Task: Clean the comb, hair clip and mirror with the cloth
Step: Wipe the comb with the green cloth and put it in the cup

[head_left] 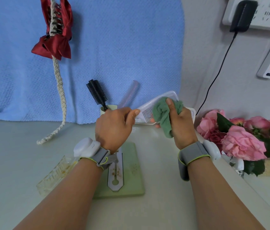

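Two bare forearms, each strapped with a grey wristband carrying a white device, reach forward over a pale tabletop (15,163), where a pale green mat (135,176) serves as the reference point for all that follows. Just left of the mat, partly under the left forearm, lies a clear glass-like hair clip (54,176) with yellowish marks. Farther left and beyond it, a braided cream cord (59,90) hangs down a blue towel backdrop (122,47), its end resting on the table, with a dark red bow clip (54,34) fastened high on it. On the mat itself lies a white, pointed strip (116,178) with a keyhole slot, flecked with brown spots; whether this belongs to the mirror cannot be told. Above the mat's far edge the left hand (114,128) pinches the handle end of a white wide-tooth comb (149,108), lifted off the table. Behind the mat stands a cup (110,108) holding a black round brush (97,93) and a translucent pink comb (129,93). Right of the mat, the right hand (180,125) grips a bunched green cloth (162,115), pressed around the white comb's teeth, thumb on top. A white tray (192,112) sits behind that hand. Far right of the mat, pink flowers (240,140) rest at the table's edge, below a black charger (242,15) plugged into a wall power strip (266,14).
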A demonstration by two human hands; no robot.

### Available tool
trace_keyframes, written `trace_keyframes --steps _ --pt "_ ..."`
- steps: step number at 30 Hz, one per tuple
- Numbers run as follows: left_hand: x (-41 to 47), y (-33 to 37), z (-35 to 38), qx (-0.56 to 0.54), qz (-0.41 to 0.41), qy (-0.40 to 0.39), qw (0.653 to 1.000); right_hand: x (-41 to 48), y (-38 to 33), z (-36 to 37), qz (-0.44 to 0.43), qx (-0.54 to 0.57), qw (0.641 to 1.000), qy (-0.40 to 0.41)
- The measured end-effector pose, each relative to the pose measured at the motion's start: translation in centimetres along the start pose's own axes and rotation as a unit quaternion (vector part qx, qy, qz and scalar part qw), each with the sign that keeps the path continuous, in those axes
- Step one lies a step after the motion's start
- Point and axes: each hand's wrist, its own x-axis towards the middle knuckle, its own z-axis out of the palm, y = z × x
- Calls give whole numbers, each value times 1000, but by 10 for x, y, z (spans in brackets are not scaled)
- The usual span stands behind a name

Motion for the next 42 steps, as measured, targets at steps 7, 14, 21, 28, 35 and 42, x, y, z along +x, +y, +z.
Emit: trace_keyframes --steps 7,14,21,28,35,42 --pt "-2 8 9 -127 -21 -9 992 2 6 13 98 285 953 11" --pt "-5 10 11 -145 33 -71 986 -6 3 15 49 228 963 -138" --pt "-2 7 6 -113 1 -5 994 -2 3 9 33 156 983 -92" --pt "-6 18 11 -207 29 -75 975 -10 6 26 53 189 972 -127" --pt "-2 8 10 -174 19 -24 984 -4 7 16 2 51 995 -91" --pt "0 19 8 -357 -86 -61 928 -10 6 30 74 199 974 -79"
